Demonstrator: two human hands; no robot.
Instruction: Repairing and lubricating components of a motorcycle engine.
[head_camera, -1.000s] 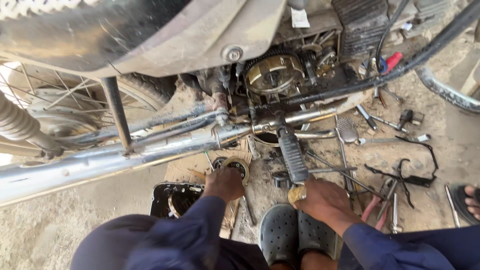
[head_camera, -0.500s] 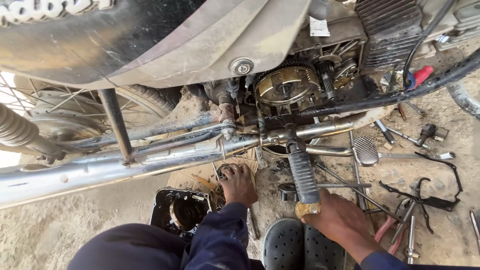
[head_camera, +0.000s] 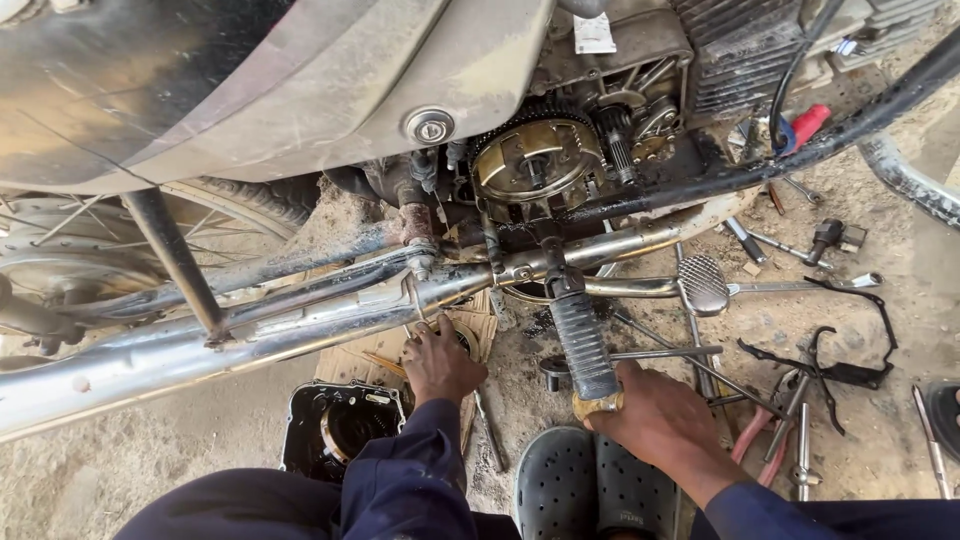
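Note:
A dusty motorcycle fills the upper view, its engine side opened so the brass-coloured clutch (head_camera: 535, 160) shows. My left hand (head_camera: 440, 362) reaches under the chrome exhaust pipe (head_camera: 250, 335), fingers curled on something round lying on a piece of cardboard (head_camera: 365, 360); what it grips is mostly hidden. My right hand (head_camera: 655, 415) rests on the lower end of the ribbed black footrest (head_camera: 580, 340), where a yellowish tip shows. Both sleeves are dark blue.
A black engine cover (head_camera: 335, 425) lies on the sand by my left knee. Spanners, pliers and a black gasket (head_camera: 850, 340) are strewn at right. The brake pedal (head_camera: 703, 283) juts out. My grey perforated clogs (head_camera: 590, 495) are below.
The view has shifted closer and rightward along the engine. My left hand stays under the exhaust pipe; my right hand stays at the footrest's tip.

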